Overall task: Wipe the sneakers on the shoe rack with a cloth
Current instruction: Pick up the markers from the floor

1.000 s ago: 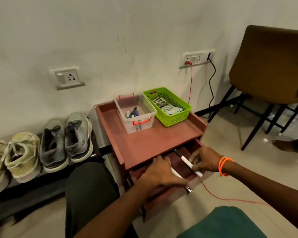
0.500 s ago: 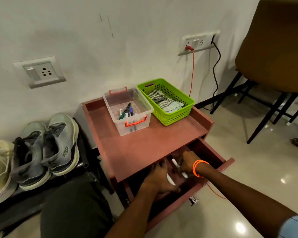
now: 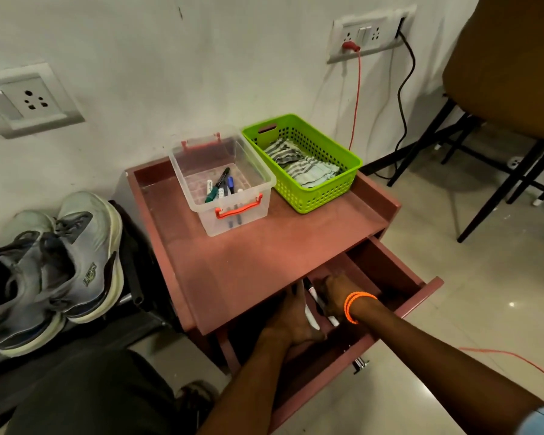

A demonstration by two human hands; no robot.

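Note:
A pair of grey sneakers stands on the low black shoe rack at the left. A striped cloth lies folded in the green basket on the red side table. Both my hands are down in the table's open drawer. My right hand, with an orange band at the wrist, is closed around a black-capped marker. My left hand lies beside it with a white marker along its fingers. The fingertips are hidden under the table top.
A clear box of markers stands beside the basket. A brown chair with black legs stands at the right. Red and black cables hang from the wall socket, and the red one runs across the floor. My knee fills the bottom left.
Both hands have gone from the drawer's front edge deeper into the open drawer, carrying the markers. The view has shifted closer, and the beige shoes have left the frame.

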